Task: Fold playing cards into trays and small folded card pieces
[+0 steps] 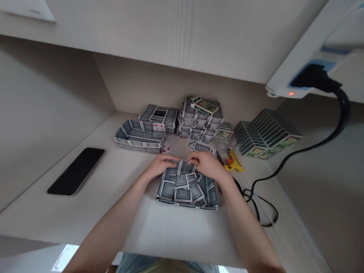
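Before me lies a shallow open box (211, 189) built from grey-backed playing cards. Loose playing cards (183, 194), face down, are heaped inside it. At the box's far left, my left hand (161, 165) holds the far wall, thumb inside and fingers along the rim. My right hand (207, 163) is closed at the same wall, a little to the right, its fingers pinching the rim. The right hand's fingertips are partly hidden, so I cannot tell if a separate card is between them.
Behind stand another open card box (139, 141), a card box with a slot (170, 117) and stacked card boxes (199, 121). At right are a yellow glue gun (234, 162), card packs (267, 132) and a black cable (284, 161). A phone (76, 171) lies left.
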The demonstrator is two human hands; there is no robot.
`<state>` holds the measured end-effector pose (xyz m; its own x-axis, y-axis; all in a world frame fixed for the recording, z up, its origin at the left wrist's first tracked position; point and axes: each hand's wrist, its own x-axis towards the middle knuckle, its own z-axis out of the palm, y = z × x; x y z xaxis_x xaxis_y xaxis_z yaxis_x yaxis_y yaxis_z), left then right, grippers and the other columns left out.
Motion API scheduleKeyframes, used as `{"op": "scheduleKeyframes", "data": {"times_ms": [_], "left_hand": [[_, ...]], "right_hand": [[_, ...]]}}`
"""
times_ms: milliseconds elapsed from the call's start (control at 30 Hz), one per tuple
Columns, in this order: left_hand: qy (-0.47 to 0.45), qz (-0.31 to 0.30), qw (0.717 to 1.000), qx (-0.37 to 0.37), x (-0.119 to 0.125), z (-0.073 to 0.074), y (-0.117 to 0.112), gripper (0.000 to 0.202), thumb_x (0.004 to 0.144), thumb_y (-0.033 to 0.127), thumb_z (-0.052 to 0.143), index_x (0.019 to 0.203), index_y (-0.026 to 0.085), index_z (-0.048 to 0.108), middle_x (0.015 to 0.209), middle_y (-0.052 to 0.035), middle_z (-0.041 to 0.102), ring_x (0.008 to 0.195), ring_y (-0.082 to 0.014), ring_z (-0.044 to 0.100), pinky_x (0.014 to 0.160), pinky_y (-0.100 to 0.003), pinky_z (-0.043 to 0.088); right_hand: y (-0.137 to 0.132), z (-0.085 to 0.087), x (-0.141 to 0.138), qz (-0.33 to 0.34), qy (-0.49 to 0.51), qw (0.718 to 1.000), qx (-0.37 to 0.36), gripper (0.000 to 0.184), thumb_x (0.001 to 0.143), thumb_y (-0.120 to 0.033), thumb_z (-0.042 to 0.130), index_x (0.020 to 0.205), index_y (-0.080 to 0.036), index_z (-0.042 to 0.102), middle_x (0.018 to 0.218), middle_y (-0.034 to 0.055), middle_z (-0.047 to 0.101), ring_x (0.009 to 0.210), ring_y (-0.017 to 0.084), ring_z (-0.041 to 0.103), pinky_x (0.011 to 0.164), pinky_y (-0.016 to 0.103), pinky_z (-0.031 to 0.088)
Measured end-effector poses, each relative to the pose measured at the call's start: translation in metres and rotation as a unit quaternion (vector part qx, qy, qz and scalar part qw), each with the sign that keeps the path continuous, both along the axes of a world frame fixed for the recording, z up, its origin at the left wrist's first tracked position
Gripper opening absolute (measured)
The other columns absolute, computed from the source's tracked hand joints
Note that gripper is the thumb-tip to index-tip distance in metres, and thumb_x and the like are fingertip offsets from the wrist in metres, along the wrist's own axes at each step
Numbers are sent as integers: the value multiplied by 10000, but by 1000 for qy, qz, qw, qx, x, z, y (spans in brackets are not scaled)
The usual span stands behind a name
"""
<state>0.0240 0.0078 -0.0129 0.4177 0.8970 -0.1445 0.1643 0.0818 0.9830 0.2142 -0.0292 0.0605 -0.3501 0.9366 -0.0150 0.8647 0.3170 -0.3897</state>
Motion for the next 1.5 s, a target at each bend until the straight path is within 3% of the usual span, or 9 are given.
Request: {"op": "scheduleKeyframes", "data": {"times_ms": [167, 500, 767, 933, 1067, 1500], "left_hand": [[-1, -1, 1000, -7, -1, -1, 1, 307, 575, 195, 607, 867, 143, 687, 720, -14, 682, 585, -122, 565, 547, -214, 412], [-34, -3, 999, -31, -2, -5, 3, 310, 562, 204, 632, 861, 149, 688, 756, -23, 689, 628, -136, 580, 581, -228, 431], [-30, 5, 998, -54, -1, -5, 3, 343, 542, 156, 604, 874, 136, 689, 629, -10, 674, 526, -124, 550, 503, -218, 395], [-10, -2, 1000, -13, -2, -7, 3, 331, 542, 163, 609, 861, 136, 692, 683, -21, 685, 576, -135, 568, 543, -223, 410], [14, 6, 1000, 17, -1, -5, 2, 319, 572, 222, 616, 875, 151, 689, 729, -21, 689, 632, -147, 581, 576, -230, 426], [8, 3, 1000, 0, 0, -3, 3, 331, 580, 224, 621, 893, 135, 683, 684, -22, 681, 591, -138, 572, 557, -231, 422]], "right_hand": [[5, 3, 18, 4, 135, 991, 3, 180, 779, -184, 491, 792, -189, 670, 820, 22, 685, 751, 136, 601, 675, 221, 402], [2, 3, 17, -18, 28, 999, 15, 102, 716, -185, 556, 707, -204, 657, 730, 15, 665, 694, 138, 576, 619, 214, 379], [-1, 3, 12, -25, -13, 999, 19, 106, 687, -116, 538, 698, -187, 615, 733, 23, 647, 693, 134, 566, 611, 210, 357], [-2, -3, -6, 11, 17, 999, 30, 67, 731, -183, 552, 766, -188, 608, 794, 31, 643, 752, 140, 563, 648, 216, 346], [2, -14, -15, -17, 18, 999, 41, 72, 770, -194, 514, 757, -168, 581, 742, 40, 624, 711, 140, 549, 619, 220, 328], [8, -24, -10, -5, 73, 997, 34, 47, 769, -170, 524, 736, -158, 556, 666, 9, 585, 639, 112, 510, 578, 203, 308]]}}
